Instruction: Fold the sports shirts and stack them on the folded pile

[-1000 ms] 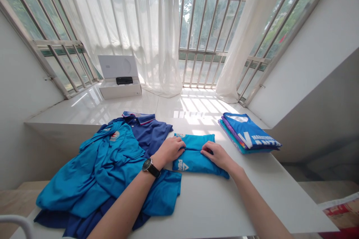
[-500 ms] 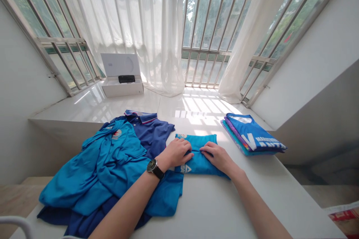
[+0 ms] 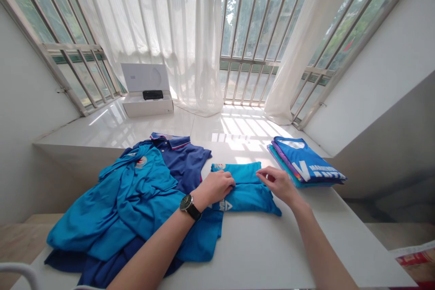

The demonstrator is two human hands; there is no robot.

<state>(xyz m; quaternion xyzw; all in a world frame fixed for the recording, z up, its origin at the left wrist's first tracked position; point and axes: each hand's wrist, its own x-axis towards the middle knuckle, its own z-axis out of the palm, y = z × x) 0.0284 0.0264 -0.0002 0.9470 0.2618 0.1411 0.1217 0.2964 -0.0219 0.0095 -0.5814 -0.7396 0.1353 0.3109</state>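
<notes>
Notably, the left-hand fingers [image 3: 226,180] lie flat and unclamped on the folded blue shirt [image 3: 249,201], right-hand fingers [image 3: 262,173] loosely apart just above it; slack pressure could let the fold slip open.

Barred window [image 3: 251,22] fills far wall, trees behind glass. Sheer white curtains [image 3: 190,41] hang across window, one gathered at right. Glossy white tiled ledge [image 3: 112,129] below window, striped with sunlight; open white box [image 3: 146,104] sits on it near curtains. White walls [image 3: 30,154] flank window. Beige floor [image 3: 23,244] lies far below, left.
</notes>
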